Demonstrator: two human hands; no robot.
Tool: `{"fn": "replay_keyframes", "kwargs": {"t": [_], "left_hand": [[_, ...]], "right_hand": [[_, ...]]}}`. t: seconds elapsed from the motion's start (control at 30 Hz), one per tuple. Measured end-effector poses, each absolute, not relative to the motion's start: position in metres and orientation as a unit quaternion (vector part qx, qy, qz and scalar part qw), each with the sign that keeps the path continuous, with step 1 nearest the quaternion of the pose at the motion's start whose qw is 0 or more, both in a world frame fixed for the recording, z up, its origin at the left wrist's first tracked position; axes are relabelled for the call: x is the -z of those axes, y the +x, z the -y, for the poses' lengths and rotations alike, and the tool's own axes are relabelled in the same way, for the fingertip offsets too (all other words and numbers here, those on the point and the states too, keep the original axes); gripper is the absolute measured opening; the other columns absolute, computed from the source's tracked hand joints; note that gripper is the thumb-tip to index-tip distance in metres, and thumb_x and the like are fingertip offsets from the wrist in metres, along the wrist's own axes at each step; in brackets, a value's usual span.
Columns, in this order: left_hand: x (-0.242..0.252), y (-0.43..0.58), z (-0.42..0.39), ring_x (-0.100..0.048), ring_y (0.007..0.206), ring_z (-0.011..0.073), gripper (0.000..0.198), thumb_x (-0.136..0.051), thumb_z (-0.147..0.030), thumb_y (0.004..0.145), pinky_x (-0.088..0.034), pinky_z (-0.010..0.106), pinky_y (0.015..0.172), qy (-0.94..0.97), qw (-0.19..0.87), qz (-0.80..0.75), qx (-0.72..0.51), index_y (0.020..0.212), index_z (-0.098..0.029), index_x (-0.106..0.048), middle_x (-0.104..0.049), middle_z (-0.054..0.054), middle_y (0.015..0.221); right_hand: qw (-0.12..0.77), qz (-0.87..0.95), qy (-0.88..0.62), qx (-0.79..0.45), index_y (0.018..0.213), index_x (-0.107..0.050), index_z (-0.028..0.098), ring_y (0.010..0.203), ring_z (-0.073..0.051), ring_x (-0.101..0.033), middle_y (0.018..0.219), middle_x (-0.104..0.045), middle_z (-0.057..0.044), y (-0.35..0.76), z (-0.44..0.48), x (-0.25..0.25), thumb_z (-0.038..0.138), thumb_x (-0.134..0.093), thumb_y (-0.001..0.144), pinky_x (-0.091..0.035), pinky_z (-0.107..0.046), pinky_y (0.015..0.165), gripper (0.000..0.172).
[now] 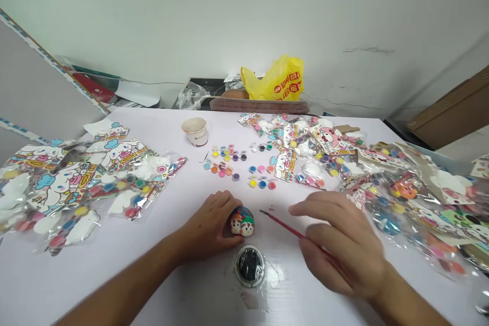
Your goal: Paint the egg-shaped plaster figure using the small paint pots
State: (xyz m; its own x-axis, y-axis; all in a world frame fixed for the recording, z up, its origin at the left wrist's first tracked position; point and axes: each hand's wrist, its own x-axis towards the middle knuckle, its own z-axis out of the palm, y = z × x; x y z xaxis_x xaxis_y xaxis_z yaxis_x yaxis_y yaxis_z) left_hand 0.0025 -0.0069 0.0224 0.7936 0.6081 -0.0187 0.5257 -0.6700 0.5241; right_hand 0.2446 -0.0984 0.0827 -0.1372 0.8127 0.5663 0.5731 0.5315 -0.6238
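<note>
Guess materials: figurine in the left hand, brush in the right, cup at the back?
The figurine in the left hand: probably plaster or ceramic, matte paint in patches; white blanks in the packets hint at that.
The brush in the right hand: thin red handle, wood or plastic, cannot tell.
The cup: paper, matte off-white, rolled rim, printed mark.

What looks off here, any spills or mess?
Small red paint specks mark the white table just past the brush tip. What looks like a wet smear lies beside the dark cup. Nothing tipped over.
</note>
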Motion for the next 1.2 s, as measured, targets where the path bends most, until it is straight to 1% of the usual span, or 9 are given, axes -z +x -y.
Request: {"fn": "replay_keyframes", "kwargs": {"t": [0.07,0.1,0.2,0.3,0.5,0.93,1.2], "left_hand": [[-0.023,0.003,0.007,-0.049,0.102,0.0272,0.045,-0.074,-0.025,0.077,-0.041,0.043,0.093,0.907,0.267,-0.316,-0.081,0.116,-0.020,-0.051,-0.052,0.008,0.113],[-0.023,0.003,0.008,-0.049,0.103,0.0271,0.045,-0.074,-0.025,0.077,-0.041,0.043,0.093,0.904,0.273,-0.318,-0.078,0.115,-0.021,-0.051,-0.051,0.007,0.113],[-0.024,0.003,0.008,-0.050,0.101,0.0262,0.043,-0.073,-0.022,0.077,-0.042,0.042,0.092,0.898,0.289,-0.323,-0.074,0.114,-0.021,-0.052,-0.051,0.007,0.113],[-0.024,0.002,0.009,-0.050,0.102,0.0256,0.043,-0.073,-0.021,0.076,-0.042,0.041,0.092,0.896,0.293,-0.324,-0.080,0.113,-0.022,-0.051,-0.051,0.006,0.113],[-0.024,0.002,0.008,-0.050,0.101,0.0266,0.043,-0.074,-0.022,0.075,-0.042,0.041,0.091,0.896,0.289,-0.328,-0.076,0.112,-0.022,-0.051,-0.053,0.006,0.113],[-0.022,0.003,0.009,-0.049,0.100,0.0270,0.040,-0.073,-0.022,0.075,-0.041,0.042,0.091,0.897,0.282,-0.331,-0.086,0.108,-0.022,-0.050,-0.054,0.006,0.110],[-0.021,0.003,0.011,-0.049,0.102,0.0270,0.040,-0.069,-0.020,0.076,-0.041,0.043,0.092,0.896,0.283,-0.329,-0.100,0.110,-0.022,-0.048,-0.053,0.006,0.113]], "right_hand": [[0.459,0.784,-0.402,-0.112,0.068,-0.051,0.023,0.066,-0.019,-0.053,0.069,-0.063,-0.005,0.239,0.083,-0.071,0.007,-0.053,0.084,-0.044,-0.033,0.060,0.022],[0.454,0.785,-0.399,-0.137,0.068,-0.047,0.022,0.062,-0.018,-0.050,0.064,-0.058,-0.003,0.237,0.079,-0.062,0.007,-0.048,0.086,-0.041,-0.031,0.057,0.024],[0.396,0.790,-0.421,-0.205,0.066,-0.038,0.022,0.057,-0.016,-0.043,0.060,-0.048,0.000,0.234,0.073,-0.030,0.013,-0.045,0.092,-0.033,-0.030,0.053,0.028],[0.354,0.778,-0.462,-0.238,0.067,-0.032,0.022,0.057,-0.015,-0.041,0.061,-0.043,0.002,0.234,0.071,-0.011,0.020,-0.043,0.097,-0.031,-0.029,0.054,0.032],[0.317,0.754,-0.521,-0.244,0.066,-0.030,0.022,0.057,-0.014,-0.041,0.061,-0.043,0.002,0.237,0.068,-0.009,0.025,-0.042,0.099,-0.030,-0.027,0.054,0.035],[0.302,0.758,-0.535,-0.219,0.066,-0.035,0.022,0.056,-0.014,-0.043,0.062,-0.046,0.002,0.236,0.067,-0.005,0.028,-0.041,0.100,-0.032,-0.026,0.053,0.035],[0.306,0.750,-0.549,-0.204,0.064,-0.039,0.022,0.055,-0.014,-0.044,0.060,-0.046,0.002,0.235,0.067,-0.003,0.028,-0.041,0.100,-0.034,-0.026,0.053,0.037]]}}
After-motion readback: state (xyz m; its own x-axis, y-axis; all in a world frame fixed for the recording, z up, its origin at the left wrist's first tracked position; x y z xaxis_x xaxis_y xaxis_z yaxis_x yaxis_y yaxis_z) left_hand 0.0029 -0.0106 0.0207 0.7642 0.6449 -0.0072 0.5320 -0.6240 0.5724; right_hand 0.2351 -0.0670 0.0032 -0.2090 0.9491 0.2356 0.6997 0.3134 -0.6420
